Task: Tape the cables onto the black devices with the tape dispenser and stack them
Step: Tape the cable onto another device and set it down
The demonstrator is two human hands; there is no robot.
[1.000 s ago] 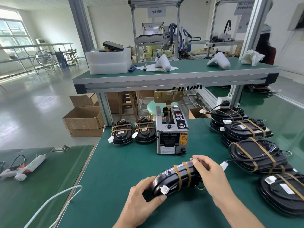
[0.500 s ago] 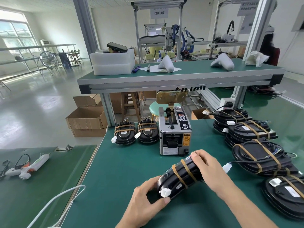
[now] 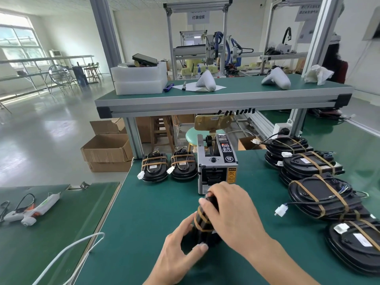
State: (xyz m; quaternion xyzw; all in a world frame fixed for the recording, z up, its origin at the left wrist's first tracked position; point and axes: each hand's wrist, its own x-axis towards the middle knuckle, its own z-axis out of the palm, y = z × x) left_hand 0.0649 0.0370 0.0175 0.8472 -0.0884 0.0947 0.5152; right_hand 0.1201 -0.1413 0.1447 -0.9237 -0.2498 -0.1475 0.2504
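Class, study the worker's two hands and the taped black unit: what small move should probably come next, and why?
Probably carry the black device to the stacks of taped devices on the right. Tan tape bands already wrap it, and both the left hand and right hand grip it, tilted up off the green table.

Pretty bright, even daylight — the window (image 3: pixel 19 41) at far left is blown out and throws a white glare across the glossy floor (image 3: pixel 41 128). Shadows stay soft. Wide-angle bend warps the frame posts near the edges, and the right hand (image 3: pixel 232 212) looks slightly motion-blurred.
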